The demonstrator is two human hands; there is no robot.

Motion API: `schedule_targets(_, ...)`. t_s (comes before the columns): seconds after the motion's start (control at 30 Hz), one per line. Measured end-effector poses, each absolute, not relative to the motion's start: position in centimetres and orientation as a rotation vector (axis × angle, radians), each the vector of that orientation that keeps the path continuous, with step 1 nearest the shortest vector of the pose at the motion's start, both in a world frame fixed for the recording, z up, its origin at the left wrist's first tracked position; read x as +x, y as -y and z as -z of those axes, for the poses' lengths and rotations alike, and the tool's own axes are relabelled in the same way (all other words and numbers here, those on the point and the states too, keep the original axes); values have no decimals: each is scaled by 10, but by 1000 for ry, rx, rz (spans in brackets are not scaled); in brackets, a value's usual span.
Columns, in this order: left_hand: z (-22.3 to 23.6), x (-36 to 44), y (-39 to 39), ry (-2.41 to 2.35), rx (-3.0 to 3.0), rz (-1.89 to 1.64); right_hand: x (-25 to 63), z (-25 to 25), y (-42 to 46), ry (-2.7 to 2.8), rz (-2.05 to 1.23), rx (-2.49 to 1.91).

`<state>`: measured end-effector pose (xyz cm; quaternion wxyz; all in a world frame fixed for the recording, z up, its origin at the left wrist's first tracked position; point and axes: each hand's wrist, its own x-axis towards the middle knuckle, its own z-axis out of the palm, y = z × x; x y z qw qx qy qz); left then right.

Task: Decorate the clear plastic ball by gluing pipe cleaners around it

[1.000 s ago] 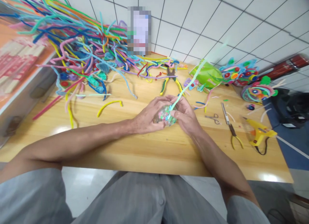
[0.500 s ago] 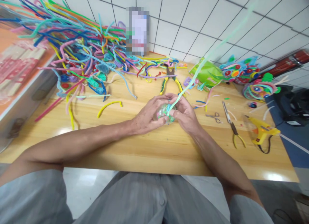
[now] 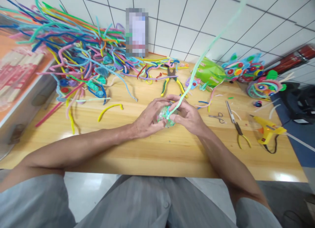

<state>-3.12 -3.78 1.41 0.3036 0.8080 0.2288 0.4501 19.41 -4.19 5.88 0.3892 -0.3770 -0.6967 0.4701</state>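
Observation:
Both hands meet over the middle of the wooden table [image 3: 152, 152]. My left hand [image 3: 147, 118] is closed round a small clear ball with coloured bits inside [image 3: 165, 115]. My right hand [image 3: 187, 114] pinches a long pale green pipe cleaner [image 3: 197, 65] right at the ball. The pipe cleaner rises from the ball up and to the right, past the top of the view. Most of the ball is hidden between my fingers.
A big tangle of coloured pipe cleaners [image 3: 78, 54] fills the table's back left. Green-handled pliers [image 3: 171, 81] lie behind my hands. Small scissors [image 3: 216, 117], yellow-handled pliers [image 3: 237, 128] and a yellow glue gun [image 3: 267, 129] lie right. Finished colourful pipe-cleaner pieces [image 3: 248, 75] stand at the back right.
The free end of the pale green pipe cleaner has swung upward and now stands much higher. My hands stay together on the ball, shifted slightly left in view.

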Motion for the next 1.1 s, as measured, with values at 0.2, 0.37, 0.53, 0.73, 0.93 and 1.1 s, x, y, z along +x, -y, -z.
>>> schedule_targets(0.2, -18, -32, 35, -558, 2123, -1180, 199, -67, 44, 1980, -940, -959)
schedule_targets(0.37, -21, -32, 35, -562, 2115, -1169, 195, -75, 46, 2023, -883, -977)
schedule_targets(0.53, -23, -31, 36, -573, 2136, -1157, 193, -77, 47, 2067, -861, -1006)
schedule_targets(0.73, -21, -30, 35, -539, 2145, -1195, 193, -77, 49, 2118, -757, -1017)
schedule_targets(0.93, -17, -29, 35, -526, 2165, -1213, 199, -83, 49, 2177, -736, -1042)
schedule_targets(1.1, -16, -27, 34, -506, 2157, -1228, 203, -88, 48, 2259, -700, -1003)
